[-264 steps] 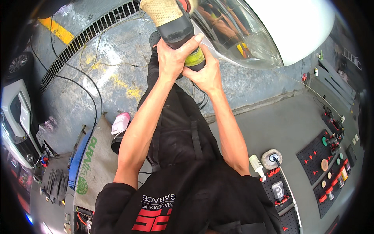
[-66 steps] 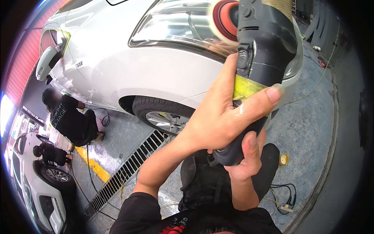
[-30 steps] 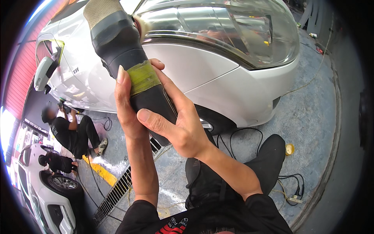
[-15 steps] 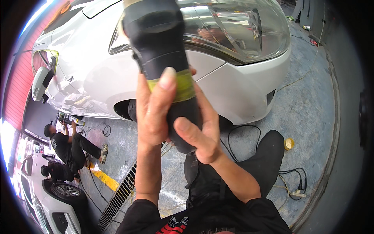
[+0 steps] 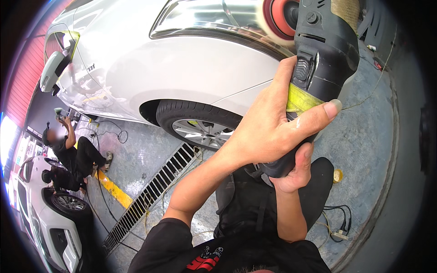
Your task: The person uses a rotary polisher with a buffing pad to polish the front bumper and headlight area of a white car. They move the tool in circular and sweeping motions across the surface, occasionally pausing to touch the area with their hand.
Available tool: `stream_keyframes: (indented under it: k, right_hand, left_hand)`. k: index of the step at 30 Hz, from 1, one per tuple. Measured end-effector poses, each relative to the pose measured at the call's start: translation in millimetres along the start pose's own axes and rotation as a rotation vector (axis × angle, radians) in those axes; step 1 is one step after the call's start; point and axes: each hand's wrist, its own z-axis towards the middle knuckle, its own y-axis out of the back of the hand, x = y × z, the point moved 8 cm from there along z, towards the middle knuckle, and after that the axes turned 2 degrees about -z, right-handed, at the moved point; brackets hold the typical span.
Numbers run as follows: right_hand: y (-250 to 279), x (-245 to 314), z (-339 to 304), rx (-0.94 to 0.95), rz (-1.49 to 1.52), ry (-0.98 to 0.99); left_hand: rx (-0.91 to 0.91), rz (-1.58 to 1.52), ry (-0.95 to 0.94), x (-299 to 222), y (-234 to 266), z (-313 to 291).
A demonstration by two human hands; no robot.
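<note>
A black power polisher (image 5: 330, 57) with a yellow-green tape band crosses the upper right of the view, tilted. Its round pad (image 5: 281, 18), red with a pale rim and blurred at the edge, is at the headlight (image 5: 195, 18) of a white car (image 5: 114, 59); whether it presses on the lens I cannot tell. My left hand (image 5: 268, 123) wraps the polisher's body by the tape, thumb over the top. Lower down, my right hand (image 5: 296, 173) is closed round the rear end of the handle, its fingers partly hidden.
Below the fender is the car's front wheel (image 5: 207, 132), near a floor drain grate (image 5: 150, 195). A yellow round tub (image 5: 337, 175) and a power strip with cables (image 5: 340, 234) lie right of my leg. At left, a person (image 5: 68, 150) crouches beside another white car (image 5: 50, 223).
Both hands have swung the polisher to the right, and its pad has come into sight at the headlight. The front wheel, hidden before, now shows. The person at left has raised an arm.
</note>
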Motion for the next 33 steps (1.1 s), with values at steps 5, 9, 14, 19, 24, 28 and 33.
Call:
stream_keyframes:
  k: [5, 9, 14, 19, 24, 28, 33]
  right_hand:
    - [-22.9, 1.7, 7.4, -0.054, -0.114, -0.065]
    - [-37.1, -9.6, 8.0, 0.014, -0.136, -0.052]
    - [-63.6, -23.8, 13.3, 0.088, -0.104, -0.024]
    - [-95.1, -43.9, 18.0, 0.249, -0.073, -0.078]
    - [-131.9, -83.7, 19.3, 0.324, -0.078, -0.067]
    - [-154.0, -117.6, 20.3, 0.33, -0.083, -0.046]
    - [-178.9, -133.1, 23.9, 0.375, 0.005, -0.13]
  left_hand:
    - [-0.028, -0.09, 0.047, -9.3, 13.5, -8.8]
    - [-0.096, -0.122, 0.015, -12.4, 33.1, -20.6]
    - [-0.153, -0.143, 0.062, -15.7, 61.4, -34.0]
    - [-0.23, -0.091, 0.073, -7.3, 104.9, -51.4]
    - [-0.202, -0.022, -0.012, -9.2, 156.7, -65.1]
    - [-0.13, -0.027, -0.015, -14.0, 187.0, -69.0]
    - [-0.178, 0.079, 0.002, -26.8, 215.2, -77.2]
